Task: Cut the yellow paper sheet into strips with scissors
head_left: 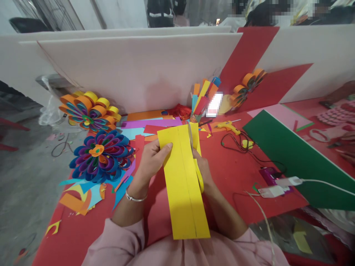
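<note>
A long sheet of yellow paper (183,184) with a dark line drawn down its length is held up in front of me. My left hand (153,157) grips its upper left edge, thumb on top. On the other side, my right hand (203,168) is closed round yellow-handled scissors (199,177), partly behind the sheet. The scissor blades stand at the upper right of the paper, where a narrow strip (195,137) lies to the right of the blade. Most of my right fingers are hidden by the paper and handle.
Two paper-loop flowers, orange-yellow (90,111) and blue-purple (101,153), stand at left near paper scraps (80,197). A yellow glue gun (229,127), a green board (299,162) and a power strip (273,177) with cables are at right. White boards (133,70) rise behind; another person's hand (345,142) shows far right.
</note>
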Demonstrator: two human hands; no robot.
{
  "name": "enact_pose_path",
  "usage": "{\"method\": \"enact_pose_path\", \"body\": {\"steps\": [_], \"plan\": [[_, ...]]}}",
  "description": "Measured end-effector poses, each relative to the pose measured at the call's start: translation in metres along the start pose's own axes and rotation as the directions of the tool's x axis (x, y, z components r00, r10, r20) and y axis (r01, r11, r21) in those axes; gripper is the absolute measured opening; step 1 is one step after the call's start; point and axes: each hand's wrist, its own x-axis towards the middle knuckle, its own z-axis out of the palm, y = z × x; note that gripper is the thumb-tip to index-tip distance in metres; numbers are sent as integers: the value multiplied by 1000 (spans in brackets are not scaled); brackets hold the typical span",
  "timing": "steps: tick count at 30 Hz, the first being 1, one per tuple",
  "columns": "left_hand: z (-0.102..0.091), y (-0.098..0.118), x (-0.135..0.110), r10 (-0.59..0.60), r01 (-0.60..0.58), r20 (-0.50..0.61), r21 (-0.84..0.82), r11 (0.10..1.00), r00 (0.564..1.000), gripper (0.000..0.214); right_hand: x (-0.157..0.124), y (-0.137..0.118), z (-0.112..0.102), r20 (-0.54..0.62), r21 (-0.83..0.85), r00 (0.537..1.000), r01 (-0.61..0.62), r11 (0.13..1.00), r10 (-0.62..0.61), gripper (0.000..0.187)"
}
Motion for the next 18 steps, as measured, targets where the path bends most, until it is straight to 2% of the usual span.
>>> {"method": "enact_pose_path", "body": {"steps": [8,11,14,18], "plan": [[-1,1,1,-3,3,-11,10,1000,1000,26,-1,6,4,-26,58,1000,14,998,-13,31],[0,0,1,-7,7,-9,7,1000,1000,24,-2,5,4,-20,73,1000,15,997,-14,34],[-2,-2,1,-8,8,-5,-11,1000,1000,23,-3,0,4,-19,103,1000,15,995,-13,29],[-7,-4,3,18,-18,-32,-11,1000,999,25,-8,-8,2,-92,131,996,22,991,-10,28]]}}
